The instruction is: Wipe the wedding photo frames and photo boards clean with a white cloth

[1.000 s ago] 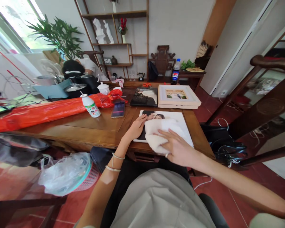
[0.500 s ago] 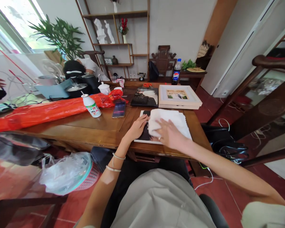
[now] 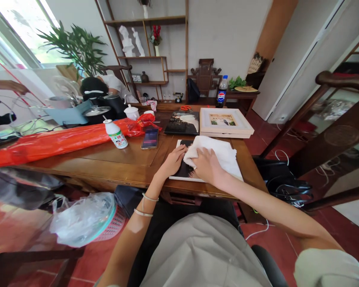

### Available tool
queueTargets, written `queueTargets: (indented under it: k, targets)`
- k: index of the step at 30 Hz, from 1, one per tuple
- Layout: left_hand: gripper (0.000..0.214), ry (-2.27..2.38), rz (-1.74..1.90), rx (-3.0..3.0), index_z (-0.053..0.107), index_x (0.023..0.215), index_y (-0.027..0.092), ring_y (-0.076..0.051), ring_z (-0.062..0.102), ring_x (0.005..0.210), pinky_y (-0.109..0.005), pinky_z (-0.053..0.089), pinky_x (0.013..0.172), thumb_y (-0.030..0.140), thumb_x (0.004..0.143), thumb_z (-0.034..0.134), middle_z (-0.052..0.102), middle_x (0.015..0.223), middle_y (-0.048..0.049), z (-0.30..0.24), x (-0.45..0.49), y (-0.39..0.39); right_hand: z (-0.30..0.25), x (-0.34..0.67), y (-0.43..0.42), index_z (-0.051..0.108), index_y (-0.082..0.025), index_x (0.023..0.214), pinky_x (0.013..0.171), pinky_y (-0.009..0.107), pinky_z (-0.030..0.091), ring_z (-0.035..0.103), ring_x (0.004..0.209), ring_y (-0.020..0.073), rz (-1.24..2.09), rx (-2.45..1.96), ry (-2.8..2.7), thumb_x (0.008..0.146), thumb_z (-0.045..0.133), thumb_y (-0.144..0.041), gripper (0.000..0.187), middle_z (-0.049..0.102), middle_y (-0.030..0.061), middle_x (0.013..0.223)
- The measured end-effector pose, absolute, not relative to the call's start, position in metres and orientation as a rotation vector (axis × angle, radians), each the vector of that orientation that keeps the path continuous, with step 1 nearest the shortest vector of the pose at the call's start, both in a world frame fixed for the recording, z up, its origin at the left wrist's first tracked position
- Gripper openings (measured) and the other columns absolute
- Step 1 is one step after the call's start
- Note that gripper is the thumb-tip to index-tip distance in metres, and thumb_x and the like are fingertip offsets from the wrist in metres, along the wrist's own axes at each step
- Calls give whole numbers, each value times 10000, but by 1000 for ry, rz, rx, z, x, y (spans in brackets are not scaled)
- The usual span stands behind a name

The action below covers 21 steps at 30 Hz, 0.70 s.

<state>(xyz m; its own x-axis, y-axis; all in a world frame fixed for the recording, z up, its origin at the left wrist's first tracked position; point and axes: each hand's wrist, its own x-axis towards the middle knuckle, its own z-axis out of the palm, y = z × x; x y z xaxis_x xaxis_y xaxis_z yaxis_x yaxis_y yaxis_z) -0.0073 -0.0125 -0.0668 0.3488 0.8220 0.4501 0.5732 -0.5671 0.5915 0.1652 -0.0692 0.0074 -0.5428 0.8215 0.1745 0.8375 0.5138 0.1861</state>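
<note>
white bottle (image 3: 116,134) near a phone (image 3: 150,138), 2 white figurines (image 3: 127,42) on a shelf (image 3: 164,19), leafy plant (image 3: 83,48), probably a black bag (image 3: 272,171)

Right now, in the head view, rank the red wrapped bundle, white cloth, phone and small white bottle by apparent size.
1. Red wrapped bundle
2. White cloth, partly covered by the right hand
3. Phone and small white bottle: too alike to rank

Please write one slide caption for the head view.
Right hand on a white cloth over a photo panel; left hand rests on its left edge.
</note>
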Motion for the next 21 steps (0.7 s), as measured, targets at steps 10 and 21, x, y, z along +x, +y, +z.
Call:
queueTargets:
  k: [10, 21]
  targets:
    - [399, 1198, 1028, 2301, 566, 1245, 122, -223, 418, 1315, -384, 338, 1103, 235, 910, 381, 485, 1383, -136, -63, -10, -14, -4, 161, -135, 712, -151, 999, 975, 503, 334, 427, 1211, 378, -193, -1062, -2803, 795, 561, -238, 268, 533, 202, 1288]
    - [399, 1305, 1033, 2279, 562, 1242, 127, -216, 405, 1324, -402, 298, 1121, 257, 943, 331, 477, 1393, -123, -64, -5, -16, 24, 185, 6, 590, -112, 1061, 719, 299, 445, 602, 910, 269, 106, -1226, -2707, 793, 468, -188, 304, 671, 133, 964]
